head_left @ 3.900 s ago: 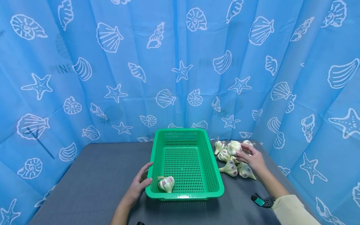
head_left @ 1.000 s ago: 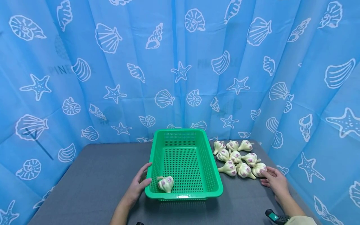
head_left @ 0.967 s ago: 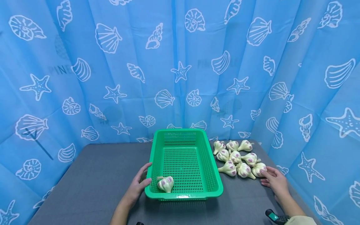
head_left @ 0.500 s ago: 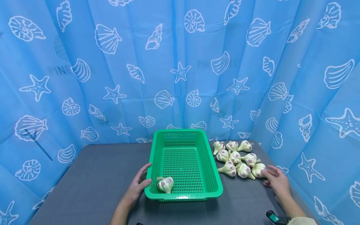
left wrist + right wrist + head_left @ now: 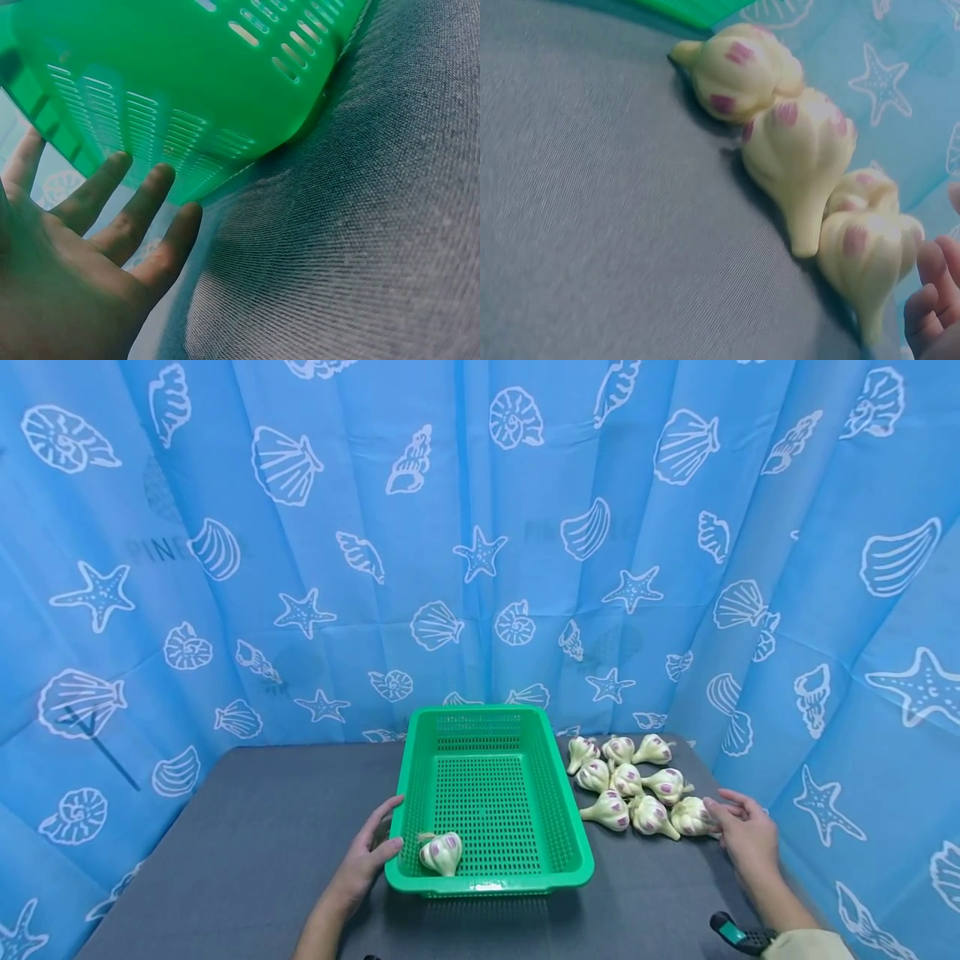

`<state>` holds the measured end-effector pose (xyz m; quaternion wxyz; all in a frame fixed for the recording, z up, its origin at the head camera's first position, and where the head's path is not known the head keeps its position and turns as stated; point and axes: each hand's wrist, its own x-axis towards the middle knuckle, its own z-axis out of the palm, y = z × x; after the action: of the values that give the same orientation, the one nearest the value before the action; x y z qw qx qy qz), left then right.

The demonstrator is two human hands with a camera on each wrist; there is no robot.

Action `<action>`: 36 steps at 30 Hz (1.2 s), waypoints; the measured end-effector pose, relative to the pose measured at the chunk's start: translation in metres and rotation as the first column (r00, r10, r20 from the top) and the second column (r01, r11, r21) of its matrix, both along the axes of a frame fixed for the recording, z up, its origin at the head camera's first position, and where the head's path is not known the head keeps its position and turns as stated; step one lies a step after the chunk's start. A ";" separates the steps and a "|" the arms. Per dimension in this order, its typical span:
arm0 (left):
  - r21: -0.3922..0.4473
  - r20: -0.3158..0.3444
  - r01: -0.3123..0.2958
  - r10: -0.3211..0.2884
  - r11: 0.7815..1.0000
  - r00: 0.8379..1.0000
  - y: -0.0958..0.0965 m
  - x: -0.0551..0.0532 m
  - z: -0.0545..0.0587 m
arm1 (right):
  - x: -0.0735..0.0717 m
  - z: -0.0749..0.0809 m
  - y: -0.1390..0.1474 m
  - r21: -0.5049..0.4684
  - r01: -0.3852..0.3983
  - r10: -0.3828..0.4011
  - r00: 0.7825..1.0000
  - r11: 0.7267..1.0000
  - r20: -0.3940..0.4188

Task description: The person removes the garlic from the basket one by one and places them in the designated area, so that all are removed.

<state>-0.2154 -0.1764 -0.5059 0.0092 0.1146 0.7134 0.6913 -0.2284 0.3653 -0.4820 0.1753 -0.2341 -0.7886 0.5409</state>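
Observation:
A green perforated plastic basket (image 5: 491, 884) stands on the table with one garlic bulb (image 5: 442, 853) in its near left corner. My left hand (image 5: 358, 868) is at the basket's left rim, thumb and fingers spread; in the left wrist view its straight fingers (image 5: 139, 214) lie along the outer wall. To the right of the basket, several white, purple-marked garlic bulbs (image 5: 626, 779) lie close together in rows. My right hand (image 5: 750, 845) is beside the front right bulb (image 5: 692, 817), fingers loosely bent. The right wrist view shows a small gap between its fingers (image 5: 934, 300) and that bulb (image 5: 868, 251).
Grey cloth covers the table (image 5: 285, 827). A blue curtain (image 5: 480, 610) with white shell and starfish prints hangs behind and along both sides. A black strap device with a green patch (image 5: 738, 935) is at the right wrist.
Earlier my right hand held a garlic bulb above the group; that bulb now lies among the others. The right hand then moved to the front right bulb and has just drawn slightly rightward.

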 end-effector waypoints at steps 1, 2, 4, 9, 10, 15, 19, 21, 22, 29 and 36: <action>0.002 -0.001 0.000 0.000 1.000 1.000 0.000 0.000 0.000 | -0.001 0.002 -0.001 -0.008 0.004 -0.004 1.000 1.000 -0.008; 0.002 -0.003 0.002 -0.002 1.000 1.000 0.000 0.000 0.000 | -0.002 0.003 -0.002 -0.018 0.007 -0.008 1.000 1.000 -0.017; 0.004 -0.006 0.003 -0.003 1.000 1.000 0.000 0.000 0.000 | -0.005 0.006 -0.005 -0.039 0.012 -0.013 0.999 0.999 -0.036; 0.008 -0.009 0.007 -0.007 1.000 1.000 0.000 0.000 0.000 | -0.009 0.013 -0.010 -0.041 0.012 -0.014 0.998 0.999 -0.065; 0.008 -0.008 0.007 -0.007 1.000 1.000 0.000 0.000 0.000 | -0.010 0.015 -0.011 -0.039 0.011 -0.013 0.998 0.999 -0.066; 0.004 -0.008 0.002 -0.002 1.000 1.000 0.000 -0.001 0.000 | -0.014 0.027 -0.019 -0.049 -0.026 0.021 0.995 0.998 -0.099; -0.005 -0.013 -0.004 0.004 1.000 1.000 0.000 0.000 0.000 | -0.017 0.031 -0.025 -0.076 -0.063 0.050 0.987 0.995 -0.155; -0.010 -0.017 -0.004 0.004 1.000 1.000 0.000 0.000 0.000 | -0.019 0.032 -0.029 -0.088 -0.073 0.056 0.983 0.993 -0.176; -0.013 -0.017 -0.004 0.004 1.000 1.000 0.000 0.000 0.000 | -0.020 0.032 -0.031 -0.088 -0.077 0.060 0.982 0.993 -0.182; -0.015 -0.002 -0.007 0.007 1.000 1.000 -0.001 -0.001 -0.001 | -0.027 0.037 -0.048 -0.060 -0.107 0.092 0.973 0.993 -0.213; -0.009 -0.012 0.000 0.000 1.000 1.000 -0.001 -0.001 -0.001 | -0.035 0.046 -0.071 -0.108 -0.177 0.143 0.953 0.978 -0.267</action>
<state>-0.2162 -0.1774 -0.5071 0.0057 0.1187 0.7166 0.6873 -0.2637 0.2940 -0.4360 0.2160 -0.1078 -0.7384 0.6296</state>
